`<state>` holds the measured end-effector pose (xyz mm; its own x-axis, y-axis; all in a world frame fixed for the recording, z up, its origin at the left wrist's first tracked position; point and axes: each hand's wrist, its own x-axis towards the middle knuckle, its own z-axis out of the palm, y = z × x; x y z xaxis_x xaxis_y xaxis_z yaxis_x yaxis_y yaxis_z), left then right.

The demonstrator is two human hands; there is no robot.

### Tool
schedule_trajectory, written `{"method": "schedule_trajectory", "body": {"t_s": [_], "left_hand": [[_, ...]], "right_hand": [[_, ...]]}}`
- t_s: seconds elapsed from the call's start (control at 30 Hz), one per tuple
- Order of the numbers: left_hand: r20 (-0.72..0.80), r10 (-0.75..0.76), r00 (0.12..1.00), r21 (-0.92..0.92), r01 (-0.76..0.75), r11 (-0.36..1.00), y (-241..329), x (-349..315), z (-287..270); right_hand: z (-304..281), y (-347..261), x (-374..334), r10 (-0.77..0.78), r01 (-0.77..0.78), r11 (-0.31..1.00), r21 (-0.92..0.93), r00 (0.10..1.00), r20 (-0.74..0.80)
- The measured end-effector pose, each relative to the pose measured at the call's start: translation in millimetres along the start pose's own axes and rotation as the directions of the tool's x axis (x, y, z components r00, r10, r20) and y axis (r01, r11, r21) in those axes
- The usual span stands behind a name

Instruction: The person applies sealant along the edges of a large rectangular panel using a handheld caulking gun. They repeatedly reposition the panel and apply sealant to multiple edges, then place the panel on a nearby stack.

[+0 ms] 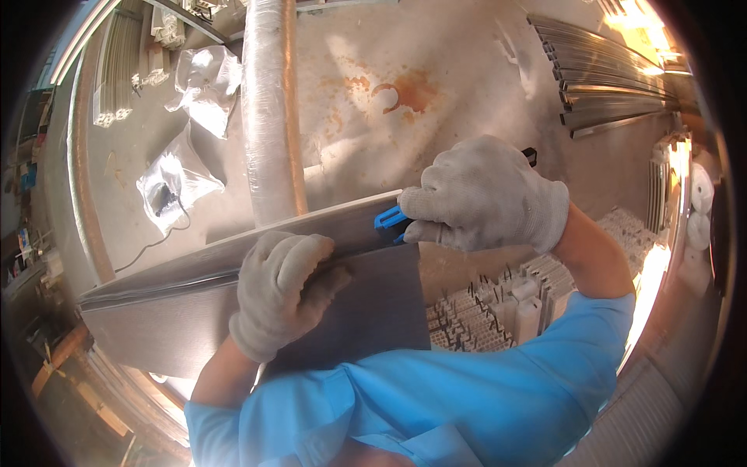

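Observation:
A long grey panel with a pale upper edge and a dark groove along it lies across in front of me. My left hand, in a whitish knitted glove, has its fingers curled over the panel near its middle, with the thumb lower down on its face. At the panel's right end my right hand, gloved alike, is closed round a blue and black hand tool. The tool's blue end touches the panel's edge and a black end sticks out behind the hand; the glove hides the rest, so its kind is unclear.
A plastic-wrapped long beam runs away from the panel on the floor. Clear plastic bags lie left of it. Metal profiles are stacked at the far right; bundled pale pieces stand below my right arm.

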<state>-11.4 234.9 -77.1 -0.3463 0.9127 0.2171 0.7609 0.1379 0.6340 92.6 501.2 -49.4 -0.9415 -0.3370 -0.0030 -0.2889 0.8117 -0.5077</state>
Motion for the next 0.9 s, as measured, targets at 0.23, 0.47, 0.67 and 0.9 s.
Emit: {"method": "schedule_trajectory", "body": {"t_s": [0.23, 0.47, 0.67, 0.9], "left_hand": [[-0.090, -0.057, 0.994, -0.036, 0.054, 0.998, 7, 6, 9], [-0.008, -0.092, 0.996, 0.023, 0.092, 0.995, 12, 10, 4], [-0.043, -0.086, 0.995, -0.021, 0.085, 0.996, 8, 7, 8], [-0.013, -0.129, 0.992, 0.110, 0.130, 0.985, -8, -9, -25]], "right_hand": [[18, -5, 35, -0.100, 0.101, 0.995, -0.020, 0.992, 0.074], [10, 6, 3, -0.024, 0.024, 1.000, 0.008, 0.995, 0.102], [13, 1, 10, -0.076, 0.076, 0.997, -0.012, 0.996, -0.044], [20, -14, 40, -0.044, 0.043, 0.999, 0.013, 0.997, 0.070]]}}
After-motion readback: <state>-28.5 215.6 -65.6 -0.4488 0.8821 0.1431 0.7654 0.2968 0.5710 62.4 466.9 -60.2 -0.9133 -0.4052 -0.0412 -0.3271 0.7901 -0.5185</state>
